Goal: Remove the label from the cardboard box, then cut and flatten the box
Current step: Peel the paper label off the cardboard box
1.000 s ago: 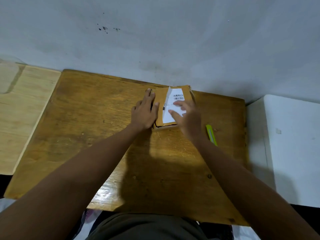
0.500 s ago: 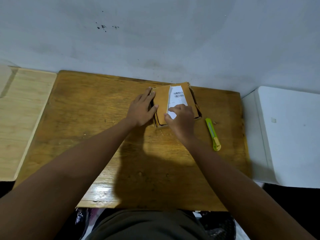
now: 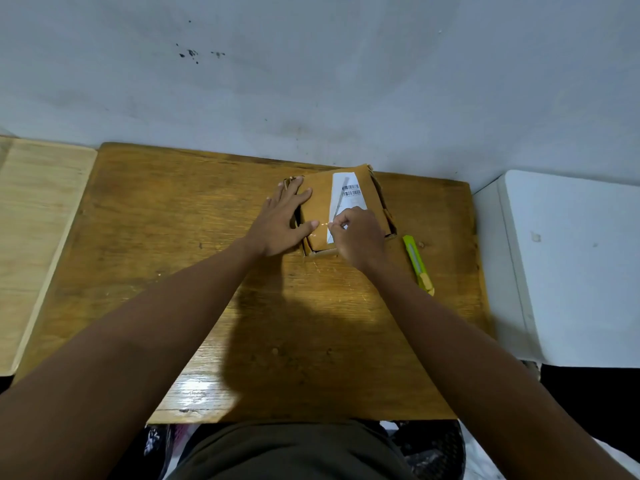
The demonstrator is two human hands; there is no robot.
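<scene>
— Nearest the camera? 
— Dark olive clothing (image 3: pixel 294 452) at the bottom edge, then two bare forearms reaching out over a glossy wooden tabletop (image 3: pixel 166 271).

— And the left grip? 
— Left hand (image 3: pixel 282 221) released, fingers straight and flat, lying along the left edge of the cardboard box (image 3: pixel 318 199), thumb laid on the box top.

— The right grip? 
— Right hand (image 3: pixel 360 237) clenched small, fingertips (image 3: pixel 337 226) pinching the near left edge of the white label (image 3: pixel 348 195). Knuckles covering the near right part of the box top.

— Whereabouts of the box? 
— Flat on the tabletop toward its far edge, right of centre, close to the wall, held between both hands. Far corner just short of the wall; side flaps showing as thin edges along the right and near sides.

— The label itself? 
— On the box top, running from the pinch up toward the far edge, two barcodes printed near its far end. Whether the near corner is lifted: cannot tell.

— Anything beside it? 
— Green and yellow utility knife (image 3: pixel 417 263) lying on the tabletop just right of the right wrist, untouched. Paler wooden surface (image 3: pixel 38 216) to the left, white cabinet (image 3: pixel 568 265) to the right.

— Furthest back? 
— Pale grey wall (image 3: pixel 311 81) with a few dark specks.
</scene>
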